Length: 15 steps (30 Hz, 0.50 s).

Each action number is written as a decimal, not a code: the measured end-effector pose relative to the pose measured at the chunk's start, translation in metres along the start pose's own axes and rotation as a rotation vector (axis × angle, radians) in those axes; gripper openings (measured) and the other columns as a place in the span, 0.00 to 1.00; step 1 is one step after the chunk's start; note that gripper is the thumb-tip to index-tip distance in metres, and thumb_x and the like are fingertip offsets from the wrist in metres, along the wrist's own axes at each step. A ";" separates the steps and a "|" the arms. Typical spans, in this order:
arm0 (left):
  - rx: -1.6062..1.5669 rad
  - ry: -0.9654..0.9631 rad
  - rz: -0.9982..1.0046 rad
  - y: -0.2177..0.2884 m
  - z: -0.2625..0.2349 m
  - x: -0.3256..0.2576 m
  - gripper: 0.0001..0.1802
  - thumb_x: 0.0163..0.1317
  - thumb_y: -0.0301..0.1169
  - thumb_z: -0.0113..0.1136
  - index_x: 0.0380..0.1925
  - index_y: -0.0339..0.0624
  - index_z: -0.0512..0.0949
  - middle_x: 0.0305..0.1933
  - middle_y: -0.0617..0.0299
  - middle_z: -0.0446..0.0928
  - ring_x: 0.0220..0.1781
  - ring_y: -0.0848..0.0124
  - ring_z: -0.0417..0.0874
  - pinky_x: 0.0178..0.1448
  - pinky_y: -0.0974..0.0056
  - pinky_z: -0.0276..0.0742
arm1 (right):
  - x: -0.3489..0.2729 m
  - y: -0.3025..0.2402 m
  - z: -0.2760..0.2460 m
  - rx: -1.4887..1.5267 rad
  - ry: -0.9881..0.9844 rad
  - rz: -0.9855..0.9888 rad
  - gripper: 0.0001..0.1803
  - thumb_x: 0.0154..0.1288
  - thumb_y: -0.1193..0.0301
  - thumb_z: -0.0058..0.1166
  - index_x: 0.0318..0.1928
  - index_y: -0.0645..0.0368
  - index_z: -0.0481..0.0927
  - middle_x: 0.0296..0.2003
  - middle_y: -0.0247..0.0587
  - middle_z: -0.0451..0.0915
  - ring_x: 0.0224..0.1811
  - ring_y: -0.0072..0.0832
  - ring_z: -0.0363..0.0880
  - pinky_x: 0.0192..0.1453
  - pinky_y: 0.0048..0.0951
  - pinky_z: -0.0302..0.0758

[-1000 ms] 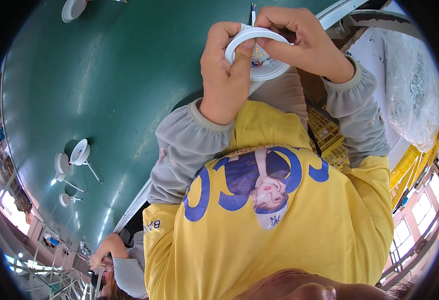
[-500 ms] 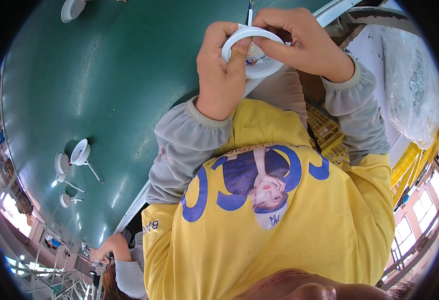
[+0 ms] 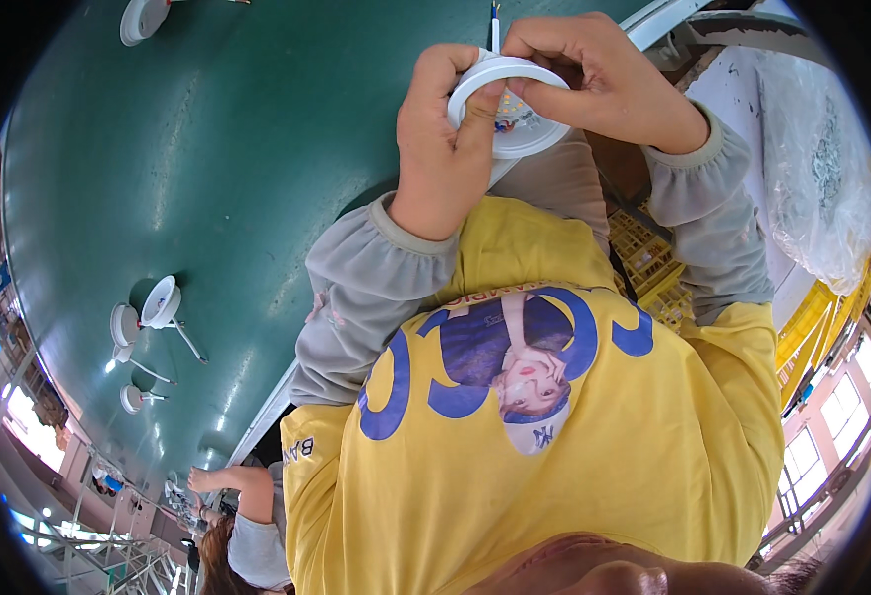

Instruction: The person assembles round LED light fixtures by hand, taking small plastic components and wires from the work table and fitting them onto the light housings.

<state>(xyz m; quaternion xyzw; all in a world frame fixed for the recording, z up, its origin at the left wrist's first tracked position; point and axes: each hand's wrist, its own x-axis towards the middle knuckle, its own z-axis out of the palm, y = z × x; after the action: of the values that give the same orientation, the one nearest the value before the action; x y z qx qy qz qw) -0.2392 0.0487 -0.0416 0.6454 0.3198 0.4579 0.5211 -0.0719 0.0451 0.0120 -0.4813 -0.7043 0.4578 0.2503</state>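
A glossy green bench (image 3: 257, 149) fills the upper left and left of the frame, its sides bowed by the lens and streaked with pale reflections; a light metal edge (image 3: 267, 416) runs along it from the lower left to the upper right; near the left of the frame three small round white fittings (image 3: 161, 302) lie close together on the green surface, with pale cables trailing to the right, and another white fitting (image 3: 142, 20) lies at the upper left; at the lower left a co-worker (image 3: 256, 550) in a light grey top leans by the bench, one arm stretched over it; bright windows (image 3: 840, 416) show at the lower right, yellow crates (image 3: 645, 253) stand right of centre, and a clear plastic bag (image 3: 820, 174) lies at the right; the round white lamp housing (image 3: 524, 124) is at the upper centre, held in both hands in front of the bench edge, its open face showing small yellowish squares and coloured wires inside; the left hand (image 3: 445, 144) has a closed grip on the left of its rim, thumb inside and fingers behind; the right hand (image 3: 604, 84) pinches at the top of the rim, thumb and fingers nearly together, fingertips partly hidden; a white cable (image 3: 496, 38) with bared coloured ends rises behind the housing.
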 end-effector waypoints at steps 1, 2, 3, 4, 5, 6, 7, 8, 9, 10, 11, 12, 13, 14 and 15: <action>0.000 0.000 0.000 0.001 0.000 -0.001 0.09 0.62 0.30 0.52 0.38 0.37 0.68 0.31 0.61 0.72 0.32 0.76 0.71 0.37 0.71 0.69 | 0.000 0.000 0.000 -0.010 0.000 -0.016 0.05 0.56 0.74 0.50 0.32 0.64 0.73 0.19 0.30 0.69 0.21 0.12 0.63 0.23 0.17 0.58; -0.036 0.006 -0.031 0.001 -0.001 -0.001 0.09 0.62 0.31 0.52 0.37 0.37 0.70 0.31 0.64 0.72 0.33 0.78 0.71 0.38 0.73 0.68 | 0.000 0.001 0.000 -0.020 0.001 -0.031 0.05 0.56 0.74 0.50 0.32 0.64 0.73 0.18 0.30 0.69 0.21 0.12 0.63 0.23 0.17 0.57; -0.071 0.013 -0.061 0.001 -0.001 -0.002 0.09 0.62 0.32 0.53 0.36 0.37 0.71 0.32 0.66 0.72 0.33 0.80 0.70 0.40 0.75 0.67 | 0.001 0.001 0.001 -0.020 0.001 -0.031 0.05 0.56 0.74 0.50 0.32 0.64 0.73 0.18 0.30 0.69 0.21 0.12 0.63 0.23 0.17 0.57; -0.072 0.012 -0.062 0.000 -0.002 -0.002 0.09 0.62 0.32 0.53 0.36 0.37 0.71 0.32 0.66 0.72 0.33 0.80 0.70 0.40 0.75 0.67 | 0.001 0.002 0.004 0.004 0.012 -0.012 0.06 0.55 0.74 0.49 0.31 0.64 0.73 0.18 0.29 0.68 0.21 0.12 0.62 0.23 0.17 0.58; -0.061 0.011 -0.078 -0.002 -0.004 -0.003 0.09 0.62 0.32 0.54 0.36 0.37 0.71 0.32 0.66 0.72 0.33 0.80 0.70 0.40 0.75 0.67 | 0.002 0.002 0.006 0.028 0.021 0.007 0.06 0.55 0.74 0.49 0.31 0.64 0.72 0.18 0.29 0.68 0.21 0.12 0.62 0.24 0.17 0.58; -0.050 0.010 -0.095 -0.003 -0.004 -0.003 0.09 0.62 0.32 0.54 0.36 0.37 0.72 0.32 0.66 0.72 0.33 0.80 0.70 0.39 0.75 0.67 | 0.002 0.001 0.004 0.029 0.021 0.008 0.06 0.55 0.74 0.49 0.31 0.64 0.72 0.18 0.29 0.68 0.21 0.12 0.62 0.24 0.17 0.58; -0.050 0.010 -0.096 -0.003 -0.004 -0.003 0.09 0.62 0.32 0.54 0.36 0.37 0.72 0.32 0.66 0.72 0.33 0.80 0.70 0.39 0.75 0.67 | 0.001 -0.001 0.002 0.049 0.030 0.022 0.06 0.52 0.73 0.52 0.30 0.64 0.73 0.16 0.33 0.68 0.17 0.16 0.62 0.21 0.20 0.58; -0.057 0.006 -0.101 -0.003 -0.005 -0.003 0.09 0.61 0.32 0.54 0.36 0.37 0.72 0.32 0.66 0.72 0.33 0.80 0.70 0.39 0.75 0.67 | 0.001 -0.002 0.000 0.070 0.039 0.036 0.07 0.50 0.72 0.55 0.28 0.63 0.75 0.14 0.37 0.68 0.14 0.20 0.63 0.18 0.23 0.59; -0.064 0.003 -0.106 -0.002 -0.005 -0.003 0.10 0.61 0.32 0.55 0.36 0.37 0.72 0.32 0.66 0.72 0.34 0.80 0.70 0.39 0.75 0.67 | 0.001 -0.004 0.000 0.071 0.039 0.036 0.07 0.50 0.72 0.55 0.28 0.63 0.75 0.14 0.37 0.68 0.14 0.20 0.63 0.18 0.23 0.59; -0.063 0.002 -0.107 -0.002 -0.005 -0.003 0.10 0.61 0.32 0.55 0.36 0.37 0.72 0.32 0.66 0.72 0.34 0.80 0.70 0.39 0.75 0.67 | 0.001 -0.004 0.000 0.030 0.039 0.023 0.07 0.51 0.72 0.55 0.28 0.63 0.75 0.14 0.38 0.69 0.14 0.21 0.63 0.18 0.23 0.59; -0.073 0.005 -0.091 -0.002 -0.005 -0.003 0.09 0.61 0.32 0.55 0.36 0.37 0.72 0.32 0.66 0.72 0.33 0.80 0.70 0.39 0.75 0.67 | 0.001 -0.005 0.000 -0.012 0.040 0.010 0.07 0.51 0.72 0.55 0.29 0.63 0.75 0.14 0.40 0.69 0.13 0.22 0.64 0.18 0.24 0.60; -0.084 0.008 -0.075 -0.002 -0.005 -0.003 0.09 0.61 0.32 0.54 0.36 0.37 0.72 0.32 0.66 0.72 0.33 0.81 0.70 0.39 0.75 0.67 | 0.001 -0.004 0.000 -0.012 0.041 0.010 0.07 0.51 0.72 0.55 0.29 0.63 0.75 0.14 0.40 0.69 0.13 0.22 0.64 0.18 0.24 0.60; -0.084 0.007 -0.075 -0.001 -0.005 -0.003 0.09 0.61 0.32 0.54 0.36 0.37 0.72 0.32 0.66 0.72 0.33 0.81 0.70 0.39 0.75 0.67 | 0.000 -0.003 0.002 -0.007 0.068 -0.034 0.07 0.51 0.72 0.55 0.29 0.63 0.75 0.14 0.40 0.70 0.13 0.23 0.65 0.18 0.24 0.60; -0.071 -0.001 -0.062 0.000 -0.006 -0.002 0.09 0.61 0.32 0.54 0.36 0.37 0.72 0.31 0.66 0.73 0.33 0.81 0.70 0.38 0.75 0.67 | 0.000 -0.002 0.003 -0.001 0.095 -0.079 0.07 0.51 0.72 0.55 0.28 0.63 0.75 0.14 0.41 0.70 0.13 0.23 0.65 0.18 0.24 0.60; -0.059 -0.009 -0.049 0.001 -0.007 -0.002 0.09 0.61 0.31 0.54 0.36 0.37 0.72 0.31 0.66 0.73 0.33 0.81 0.70 0.38 0.75 0.67 | -0.001 -0.003 0.003 0.001 0.096 -0.078 0.07 0.51 0.72 0.55 0.28 0.63 0.75 0.14 0.41 0.70 0.13 0.23 0.65 0.18 0.24 0.60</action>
<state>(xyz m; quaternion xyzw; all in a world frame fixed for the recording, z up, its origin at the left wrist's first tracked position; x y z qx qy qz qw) -0.2462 0.0488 -0.0407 0.6238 0.3197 0.4513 0.5522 -0.0752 0.0431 0.0131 -0.4747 -0.7097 0.4243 0.3017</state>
